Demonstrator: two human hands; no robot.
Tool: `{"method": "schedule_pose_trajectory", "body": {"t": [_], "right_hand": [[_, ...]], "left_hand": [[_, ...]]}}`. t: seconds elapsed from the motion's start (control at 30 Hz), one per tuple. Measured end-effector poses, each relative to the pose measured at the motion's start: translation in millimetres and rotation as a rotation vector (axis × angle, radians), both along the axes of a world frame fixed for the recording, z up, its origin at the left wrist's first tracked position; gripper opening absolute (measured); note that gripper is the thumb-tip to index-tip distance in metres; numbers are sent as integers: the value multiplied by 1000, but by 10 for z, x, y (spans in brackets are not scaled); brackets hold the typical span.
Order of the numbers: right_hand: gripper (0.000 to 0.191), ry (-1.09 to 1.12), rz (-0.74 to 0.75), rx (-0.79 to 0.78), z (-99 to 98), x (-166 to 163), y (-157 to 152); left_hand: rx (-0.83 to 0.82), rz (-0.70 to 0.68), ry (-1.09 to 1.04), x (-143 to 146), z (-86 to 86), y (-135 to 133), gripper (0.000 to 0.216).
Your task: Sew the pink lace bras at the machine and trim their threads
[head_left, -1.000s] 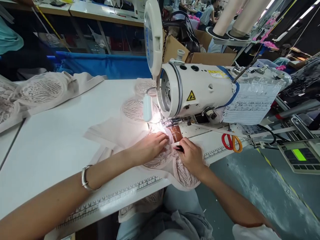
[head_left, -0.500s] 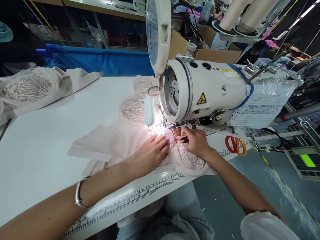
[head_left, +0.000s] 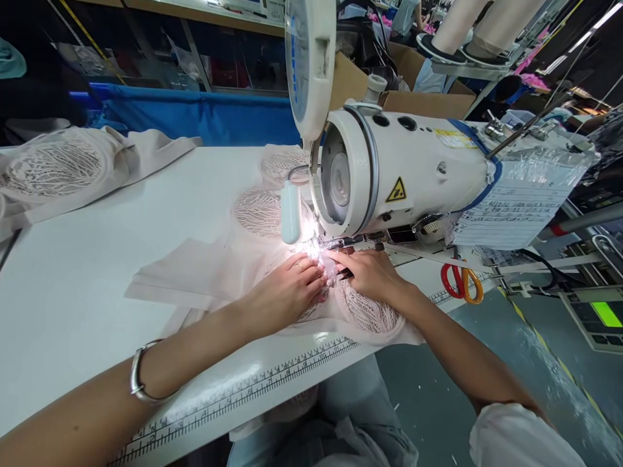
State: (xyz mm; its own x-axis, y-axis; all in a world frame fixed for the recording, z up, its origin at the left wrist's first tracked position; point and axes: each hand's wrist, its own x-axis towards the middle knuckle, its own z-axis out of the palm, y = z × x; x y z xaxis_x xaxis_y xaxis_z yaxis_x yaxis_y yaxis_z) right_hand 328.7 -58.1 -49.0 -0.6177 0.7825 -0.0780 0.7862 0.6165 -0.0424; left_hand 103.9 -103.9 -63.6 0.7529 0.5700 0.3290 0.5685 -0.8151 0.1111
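Note:
A pale pink lace bra piece (head_left: 367,308) lies bunched under the needle area of a white sewing machine (head_left: 403,168), lit by a bright lamp. My left hand (head_left: 292,288) rests on it left of the needle, its fingers bent together on the fabric. My right hand (head_left: 372,274) is on the other side, index finger stretched toward the needle and touching the fabric. Small dark-bladed thread snips (head_left: 345,274) poke out from under its fingers; their handle is hidden in the palm. The needle itself is lost in the glare.
More lace cups (head_left: 260,213) trail behind on the white table (head_left: 97,272), and another lace piece (head_left: 58,168) lies far left. A printed ruler (head_left: 253,386) runs along the front edge. Scissors with red and orange handles (head_left: 462,282) hang at right, near a control panel (head_left: 601,318).
My right hand has shifted slightly left, its index finger now extended toward the needle. The snips' tips moved left with it. My left hand stays nearly in place. The machine's handwheel face looks different.

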Motion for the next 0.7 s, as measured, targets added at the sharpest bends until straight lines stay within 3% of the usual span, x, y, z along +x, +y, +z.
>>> {"method": "schedule_pose_trajectory", "body": {"t": [0.43, 0.7], "right_hand": [[57, 156, 68, -57, -171, 72, 117], [57, 170, 142, -50, -152, 103, 155]], "left_hand": [[-3, 59, 75, -56, 33, 35, 50], [25, 107, 32, -74, -26, 41, 42]]}}
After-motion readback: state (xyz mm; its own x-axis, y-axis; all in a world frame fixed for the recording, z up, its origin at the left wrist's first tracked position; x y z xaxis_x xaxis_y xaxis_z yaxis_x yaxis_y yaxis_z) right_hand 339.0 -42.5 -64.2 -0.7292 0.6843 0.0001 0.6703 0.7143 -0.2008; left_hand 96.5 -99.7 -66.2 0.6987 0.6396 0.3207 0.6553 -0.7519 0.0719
